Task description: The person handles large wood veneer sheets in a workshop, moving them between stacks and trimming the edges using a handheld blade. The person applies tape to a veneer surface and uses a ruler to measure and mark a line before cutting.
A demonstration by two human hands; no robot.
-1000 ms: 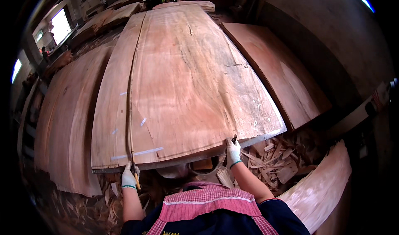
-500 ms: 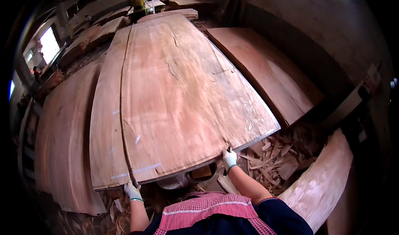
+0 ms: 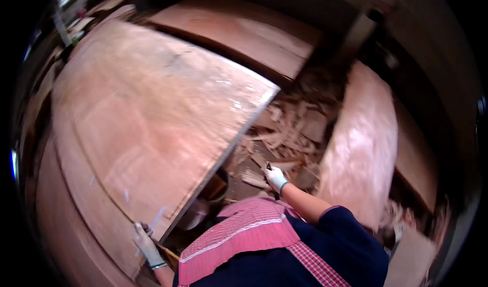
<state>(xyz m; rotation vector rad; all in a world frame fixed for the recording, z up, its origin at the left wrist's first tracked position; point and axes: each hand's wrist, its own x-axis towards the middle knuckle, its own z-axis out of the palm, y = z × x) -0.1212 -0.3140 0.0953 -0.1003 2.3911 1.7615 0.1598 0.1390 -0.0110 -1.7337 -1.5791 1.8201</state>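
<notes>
A broad stack of wood veneer sheets fills the left and middle, pale reddish with a whitish far-right edge. Along its left part runs a long narrow strip, and at its near end my left hand, in a white glove, is closed on it at the stack's front edge. My right hand, gloved too, is off the stack, above the floor scraps. It is closed around a small dark tool; its exact kind is blurred. Short whitish tape pieces lie on the top sheet.
Wood scraps cover the floor right of the stack. A curved veneer sheet stands at the right, with a board behind it. Another veneer stack lies at the back. A pale round container sits below the front edge.
The view has swung to the right. My right hand has come away from the stack's front edge and now hangs over the scraps. My left hand stays at the strip's near end.
</notes>
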